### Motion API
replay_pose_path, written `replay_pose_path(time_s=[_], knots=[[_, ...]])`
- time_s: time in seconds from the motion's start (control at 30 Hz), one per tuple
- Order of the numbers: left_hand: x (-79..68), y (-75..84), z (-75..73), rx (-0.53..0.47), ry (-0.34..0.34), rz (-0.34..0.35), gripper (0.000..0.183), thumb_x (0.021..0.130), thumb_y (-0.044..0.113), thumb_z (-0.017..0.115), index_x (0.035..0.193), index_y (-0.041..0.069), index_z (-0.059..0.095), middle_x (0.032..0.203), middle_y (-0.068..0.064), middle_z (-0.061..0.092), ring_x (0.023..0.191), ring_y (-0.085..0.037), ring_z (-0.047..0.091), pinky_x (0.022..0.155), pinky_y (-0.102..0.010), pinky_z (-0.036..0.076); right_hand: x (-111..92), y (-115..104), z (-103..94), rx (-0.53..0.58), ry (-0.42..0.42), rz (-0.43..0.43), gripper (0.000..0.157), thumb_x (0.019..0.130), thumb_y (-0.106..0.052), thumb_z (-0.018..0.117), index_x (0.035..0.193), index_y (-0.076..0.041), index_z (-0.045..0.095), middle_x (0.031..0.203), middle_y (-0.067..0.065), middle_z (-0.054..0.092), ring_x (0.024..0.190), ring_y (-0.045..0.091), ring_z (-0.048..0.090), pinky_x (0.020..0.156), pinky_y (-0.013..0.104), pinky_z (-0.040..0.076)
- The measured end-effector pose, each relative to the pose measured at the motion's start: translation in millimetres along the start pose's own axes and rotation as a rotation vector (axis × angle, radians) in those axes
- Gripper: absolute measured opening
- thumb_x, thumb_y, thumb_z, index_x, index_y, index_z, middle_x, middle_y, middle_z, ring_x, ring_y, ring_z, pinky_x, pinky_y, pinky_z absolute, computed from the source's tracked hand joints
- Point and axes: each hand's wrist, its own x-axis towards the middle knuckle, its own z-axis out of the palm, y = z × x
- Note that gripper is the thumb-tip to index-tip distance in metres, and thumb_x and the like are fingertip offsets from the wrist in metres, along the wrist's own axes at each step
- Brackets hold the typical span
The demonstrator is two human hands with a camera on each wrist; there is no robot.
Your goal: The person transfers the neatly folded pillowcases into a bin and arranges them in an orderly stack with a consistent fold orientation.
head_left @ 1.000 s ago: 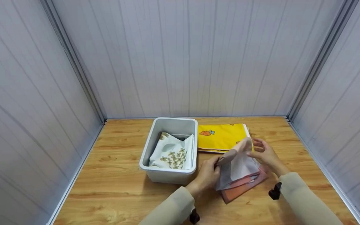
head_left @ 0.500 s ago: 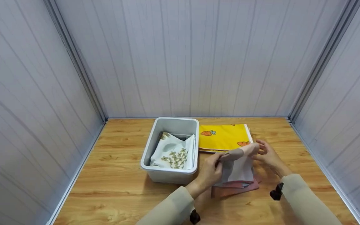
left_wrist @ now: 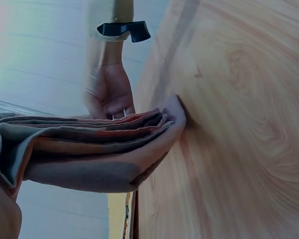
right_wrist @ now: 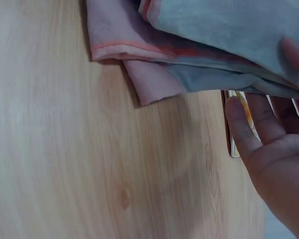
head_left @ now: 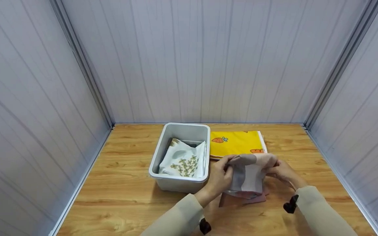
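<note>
A folded cloth [head_left: 248, 173] in grey, white and pink hangs between both hands just above the table, its lower folds near the wood. My left hand [head_left: 220, 177] pinches its upper left edge; in the left wrist view only a bit of that hand [left_wrist: 2, 214] shows beside the stacked layers. At the upper right edge, my right hand [head_left: 282, 172] holds the cloth. In the right wrist view its fingers [right_wrist: 266, 124] lie under the fabric, with a fingertip on top. Pink layers of the cloth [right_wrist: 154, 82] droop at the lower end.
Left of the hands stands a white plastic bin [head_left: 155, 160] with a white leaf-print cloth [head_left: 184, 160] inside. Behind the held cloth, a folded yellow carrot-print cloth [head_left: 236, 144] lies against the bin's right side. Pale panel walls [head_left: 189, 65] enclose the wooden table [head_left: 123, 196].
The grey and pink cloth's top edge has come down and levelled out between the hands. Its pink lower part has swung left. My right hand has closed from loose fingers onto the edge.
</note>
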Motion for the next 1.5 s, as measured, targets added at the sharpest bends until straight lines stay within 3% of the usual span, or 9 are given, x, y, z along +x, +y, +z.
replay_pose_path(time_s=[0.07, 0.33, 0.57, 0.73, 1.07, 1.33, 1.5], knots=[[4.1, 10.7, -4.2, -0.023, 0.018, -0.045, 0.032, 0.083, -0.015, 0.048, 0.110, -0.001, 0.058, 0.107, -0.008, 0.063, 0.100, -0.015, 0.059, 0.085, -0.028, 0.046, 0, -1, -0.8, 0.013, 0.010, 0.006, 0.048, 0.079, -0.002, 0.067, 0.121, 0.007, 0.046, 0.111, 0.014, 0.057, 0.099, 0.025, 0.057, 0.086, 0.042, 0.046], [14.5, 11.8, -8.9, -0.084, 0.100, -0.256, 0.029, 0.085, -0.011, 0.049, 0.111, -0.001, 0.057, 0.105, -0.011, 0.062, 0.099, -0.019, 0.058, 0.087, -0.032, 0.045, -5, -18, -3.3, 0.155, -0.004, -0.024, 0.029, 0.087, -0.010, 0.060, 0.114, -0.002, 0.054, 0.106, 0.007, 0.059, 0.096, 0.019, 0.057, 0.082, 0.037, 0.047], [21.5, 11.2, -15.8, -0.120, 0.140, -0.331, 0.026, 0.085, -0.010, 0.050, 0.108, -0.002, 0.058, 0.103, -0.011, 0.062, 0.096, -0.023, 0.057, 0.085, -0.036, 0.046, -7, -42, 2.4, 0.253, -0.004, -0.098, 0.041, 0.091, -0.014, 0.056, 0.128, -0.009, 0.038, 0.117, 0.003, 0.053, 0.105, 0.018, 0.053, 0.088, 0.036, 0.044], [27.3, 14.0, -21.1, -0.162, 0.149, -0.391, 0.019, 0.089, -0.005, 0.048, 0.104, -0.002, 0.059, 0.098, -0.014, 0.062, 0.088, -0.023, 0.056, 0.077, -0.031, 0.046, -10, -59, 6.0, 0.291, 0.025, -0.165, 0.035, 0.091, -0.014, 0.056, 0.124, -0.010, 0.044, 0.109, 0.004, 0.059, 0.098, 0.019, 0.057, 0.082, 0.035, 0.047], [37.7, 14.1, -32.8, -0.202, 0.131, -0.430, 0.025, 0.092, 0.001, 0.046, 0.113, 0.002, 0.060, 0.104, -0.009, 0.063, 0.094, -0.021, 0.056, 0.081, -0.030, 0.045, -12, -89, 10.4, 0.313, 0.027, -0.234, 0.017, 0.091, -0.011, 0.056, 0.108, -0.011, 0.056, 0.095, 0.004, 0.063, 0.086, 0.019, 0.061, 0.073, 0.035, 0.050], [39.4, -11.4, -36.5, -0.134, 0.154, -0.498, 0.012, 0.089, 0.013, 0.055, 0.092, 0.015, 0.066, 0.081, -0.005, 0.061, 0.074, -0.013, 0.054, 0.063, -0.031, 0.047, -15, -107, 13.3, 0.296, 0.029, -0.280, 0.018, 0.091, -0.009, 0.055, 0.108, -0.012, 0.057, 0.096, 0.004, 0.064, 0.085, 0.018, 0.061, 0.073, 0.033, 0.050], [42.5, -14.6, -46.3, -0.007, 0.127, -0.449, 0.008, 0.085, 0.016, 0.058, 0.088, 0.016, 0.066, 0.079, 0.002, 0.058, 0.070, -0.012, 0.054, 0.059, -0.028, 0.046, -15, -112, 16.1, 0.272, 0.032, -0.295, 0.019, 0.090, -0.008, 0.056, 0.108, -0.013, 0.059, 0.096, 0.004, 0.064, 0.084, 0.018, 0.061, 0.072, 0.032, 0.050]])
